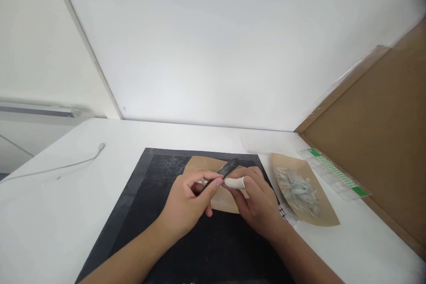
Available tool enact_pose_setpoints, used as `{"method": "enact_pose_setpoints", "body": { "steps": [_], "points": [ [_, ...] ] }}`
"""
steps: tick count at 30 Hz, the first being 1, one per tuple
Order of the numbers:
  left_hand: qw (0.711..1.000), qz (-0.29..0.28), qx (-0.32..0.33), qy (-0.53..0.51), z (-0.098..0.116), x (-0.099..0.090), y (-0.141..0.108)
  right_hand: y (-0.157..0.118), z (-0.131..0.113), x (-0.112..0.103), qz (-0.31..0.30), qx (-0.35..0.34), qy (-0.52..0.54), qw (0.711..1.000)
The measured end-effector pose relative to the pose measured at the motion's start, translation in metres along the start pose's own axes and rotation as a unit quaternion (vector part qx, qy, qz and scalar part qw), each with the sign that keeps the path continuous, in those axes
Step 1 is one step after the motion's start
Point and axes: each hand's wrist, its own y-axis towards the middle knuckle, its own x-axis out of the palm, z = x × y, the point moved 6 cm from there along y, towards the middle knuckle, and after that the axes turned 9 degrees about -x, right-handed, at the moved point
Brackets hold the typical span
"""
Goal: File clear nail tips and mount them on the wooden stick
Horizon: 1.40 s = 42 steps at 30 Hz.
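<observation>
A dark, flat, round-ended nail file (229,167) slants up to the right between my hands. My left hand (188,197) is closed around its lower part, thumb pressed on top near the fingertips. My right hand (258,199) is closed in a pinch right beside the left thumb, and a white finger cot (234,183) covers one of its fingers. Whatever sits between the right fingertips is hidden or too small to name. Under both hands lies a sheet of brown paper (226,205) on a black mat (213,244).
To the right, a second brown paper (324,213) carries a pile of thin, pale translucent pieces (297,191). Beyond it is a clear plastic pack with a green strip (337,173), beside a brown board (372,111). A white cable (80,162) lies on the white table (109,142) at left.
</observation>
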Motion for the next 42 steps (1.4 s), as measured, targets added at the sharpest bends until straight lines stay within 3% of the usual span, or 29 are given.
{"method": "enact_pose_setpoints", "body": {
  "steps": [3,5,9,13,21,28,34,42],
  "points": [
    [1.0,0.0,0.007,-0.018,0.003,0.001,0.001,-0.001,0.0,0.0,-0.004,0.007,0.017,1.0],
    [1.0,-0.002,0.006,-0.022,0.004,0.001,0.001,-0.003,0.004,0.001,-0.003,0.065,0.067,0.996],
    [1.0,-0.005,0.009,-0.027,0.006,0.0,-0.001,-0.011,0.017,0.007,0.015,0.228,0.248,0.941],
    [1.0,-0.008,0.013,-0.026,0.007,0.0,-0.003,-0.011,0.018,0.01,0.017,0.265,0.325,0.908],
    [1.0,0.017,0.01,0.01,0.006,-0.001,-0.004,-0.008,0.017,0.01,0.017,0.261,0.316,0.912],
    [0.996,0.036,0.051,0.059,0.011,-0.002,-0.008,-0.009,0.016,0.002,0.026,0.219,0.15,0.964],
    [0.998,0.053,0.024,0.039,0.008,-0.004,-0.01,-0.008,0.014,0.0,0.037,0.198,0.113,0.973],
    [0.997,0.048,0.037,0.055,0.008,-0.001,-0.009,-0.001,0.006,0.0,0.024,0.098,-0.004,0.995]
  ]
}}
